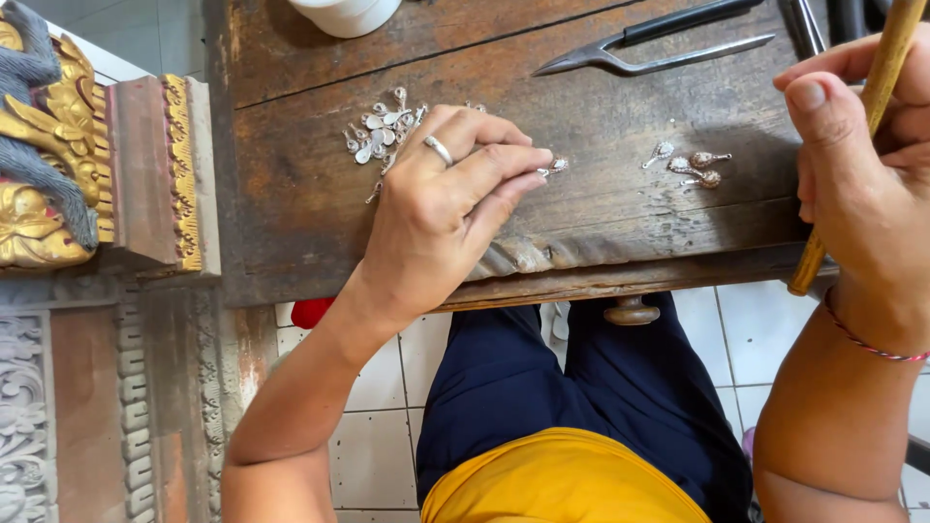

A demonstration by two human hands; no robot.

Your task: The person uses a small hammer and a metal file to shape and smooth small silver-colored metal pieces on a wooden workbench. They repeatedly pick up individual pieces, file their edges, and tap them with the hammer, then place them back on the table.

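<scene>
- Head view: your left hand (441, 208) pinches one small silver piece (555, 166) down on the wooden bench (291, 194), steadying it right of the silver heap (383, 131).
- Your right hand (862, 184) is clenched around a wooden-handled tool (877, 107), held upright right of that heap, ready.

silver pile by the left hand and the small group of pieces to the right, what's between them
In the head view, the left hand, fingertips pinching one small silver piece, then bare wooden bench.
</scene>
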